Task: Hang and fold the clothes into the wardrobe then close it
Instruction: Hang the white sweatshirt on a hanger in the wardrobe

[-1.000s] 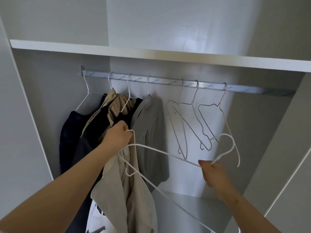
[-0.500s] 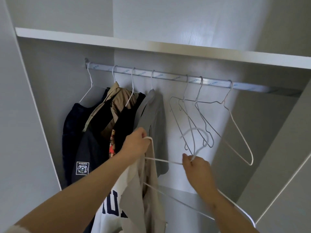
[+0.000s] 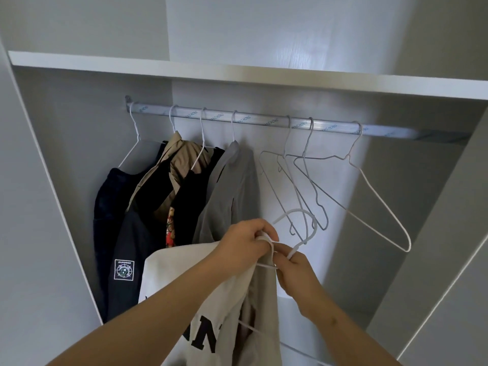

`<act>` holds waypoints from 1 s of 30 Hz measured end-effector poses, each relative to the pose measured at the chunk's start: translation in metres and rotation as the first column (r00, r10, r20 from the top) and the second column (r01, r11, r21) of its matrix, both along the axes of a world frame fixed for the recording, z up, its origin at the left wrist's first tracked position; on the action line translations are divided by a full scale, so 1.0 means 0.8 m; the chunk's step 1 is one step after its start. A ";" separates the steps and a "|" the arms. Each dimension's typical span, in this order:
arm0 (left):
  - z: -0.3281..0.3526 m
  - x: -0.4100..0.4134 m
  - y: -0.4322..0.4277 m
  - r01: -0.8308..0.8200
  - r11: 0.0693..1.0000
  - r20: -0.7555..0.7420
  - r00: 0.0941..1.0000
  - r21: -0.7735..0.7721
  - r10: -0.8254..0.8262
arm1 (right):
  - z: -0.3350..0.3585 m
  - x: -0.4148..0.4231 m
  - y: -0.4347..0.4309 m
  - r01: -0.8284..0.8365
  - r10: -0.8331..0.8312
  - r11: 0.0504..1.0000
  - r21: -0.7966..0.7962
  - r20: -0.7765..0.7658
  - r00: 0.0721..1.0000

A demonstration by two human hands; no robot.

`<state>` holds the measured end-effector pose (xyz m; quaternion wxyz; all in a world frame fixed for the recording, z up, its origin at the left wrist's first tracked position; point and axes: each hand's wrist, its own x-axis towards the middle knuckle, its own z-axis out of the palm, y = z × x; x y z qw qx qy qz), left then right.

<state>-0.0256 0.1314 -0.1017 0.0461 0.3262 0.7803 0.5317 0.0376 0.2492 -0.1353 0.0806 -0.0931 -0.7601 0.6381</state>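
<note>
A cream shirt with dark letters hangs from my left hand, which is closed on its neck. My right hand grips a white wire hanger just below its hook; the hanger's body runs down inside the shirt and out at the bottom right. Both hands meet in front of the open wardrobe, below the metal rail. On the rail's left part hang a dark navy garment, a beige one and a grey shirt.
Three empty wire hangers hang on the rail's right part, just behind my hands. A white shelf runs above the rail. Wardrobe side walls stand at left and right.
My right hand moved left with the hanger until it met my left hand. The shirt now covers more of the hanger. The view rose slightly.
</note>
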 end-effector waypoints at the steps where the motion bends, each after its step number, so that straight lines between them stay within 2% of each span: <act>1: 0.000 0.002 0.003 -0.017 0.999 0.017 1.000 0.035 0.016 | 0.001 0.000 -0.002 -0.010 0.011 0.999 -0.040 0.033 0.999; 4: -0.002 0.005 0.003 0.024 0.991 0.127 0.991 0.129 -0.040 | 0.001 -0.005 -0.002 0.073 -0.058 0.990 -0.117 0.125 0.990; 6: 0.003 0.008 -0.004 0.111 0.990 0.088 0.989 0.086 -0.118 | 0.002 -0.011 0.004 0.151 -0.138 0.983 -0.106 0.123 0.983; 7: 0.004 0.003 -0.011 0.105 0.992 -0.035 0.994 -0.071 -0.108 | 0.003 -0.013 0.006 0.179 -0.169 0.980 -0.091 0.107 0.980; 8: 0.002 -0.006 -0.019 0.017 0.951 -0.262 0.960 -0.308 -0.102 | 0.005 -0.014 0.008 0.199 -0.192 0.977 -0.078 0.088 0.977; 9: 0.001 -0.012 -0.026 -0.108 0.855 -0.442 0.884 -0.508 -0.151 | 0.007 -0.017 0.009 0.217 -0.212 0.974 -0.071 0.068 0.975; 10: -0.004 -0.017 -0.032 -0.218 0.772 -0.555 0.807 -0.597 -0.201 | 0.009 -0.020 0.009 0.229 -0.226 0.972 -0.061 0.052 0.973; 11: -0.006 -0.018 -0.035 -0.279 0.741 -0.598 0.776 -0.610 -0.201 | 0.011 -0.023 0.009 0.230 -0.229 0.972 -0.038 0.035 0.973; 14: -0.009 -0.019 -0.032 -0.370 0.814 -0.670 0.741 -0.448 -0.032 | 0.021 -0.028 0.007 0.218 -0.212 0.973 0.073 -0.089 0.973; 16: -0.003 -0.026 -0.034 -0.445 0.829 -0.685 0.721 -0.339 0.107 | 0.033 -0.028 0.005 0.238 -0.184 0.960 0.145 -0.311 0.932; 18: 0.005 -0.034 -0.041 -0.484 0.837 -0.668 0.714 -0.256 0.209 | 0.040 -0.026 0.007 0.402 -0.181 0.876 0.266 -0.591 0.786; 19: 0.009 -0.037 -0.045 -0.493 0.840 -0.649 0.720 -0.226 0.248 | 0.037 -0.024 0.009 0.476 -0.159 0.832 0.286 -0.698 0.698; 20: 0.014 -0.040 -0.048 -0.501 0.845 -0.634 0.719 -0.188 0.285 | 0.029 -0.021 0.010 0.500 -0.125 0.811 0.303 -0.745 0.655; 21: 0.020 -0.043 -0.052 -0.510 0.848 -0.617 0.717 -0.147 0.324 | 0.018 -0.016 0.010 0.465 -0.088 0.821 0.331 -0.731 0.676; 22: 0.028 -0.045 -0.055 -0.519 0.848 -0.600 0.713 -0.106 0.361 | 0.004 -0.012 0.011 0.390 -0.044 0.840 0.377 -0.670 0.741; 24: 0.044 -0.050 -0.061 -0.532 0.847 -0.585 0.696 -0.028 0.417 | -0.026 -0.011 0.013 0.249 -0.005 0.825 0.507 -0.434 0.901; 25: 0.053 -0.051 -0.064 -0.528 0.849 -0.579 0.690 0.007 0.434 | -0.039 -0.013 0.016 0.199 -0.028 0.814 0.546 -0.305 0.952; 26: 0.063 -0.050 -0.068 -0.515 0.857 -0.568 0.696 0.031 0.439 | -0.048 -0.016 0.019 0.158 -0.049 0.822 0.547 -0.209 0.977; 28: 0.079 -0.049 -0.074 -0.461 0.885 -0.538 0.731 0.065 0.420 | -0.052 -0.021 0.019 0.088 -0.032 0.896 0.436 -0.135 0.990; 30: 0.089 -0.045 -0.077 -0.413 0.906 -0.524 0.754 0.090 0.396 | -0.055 -0.032 0.019 0.024 0.002 0.909 0.416 -0.062 0.998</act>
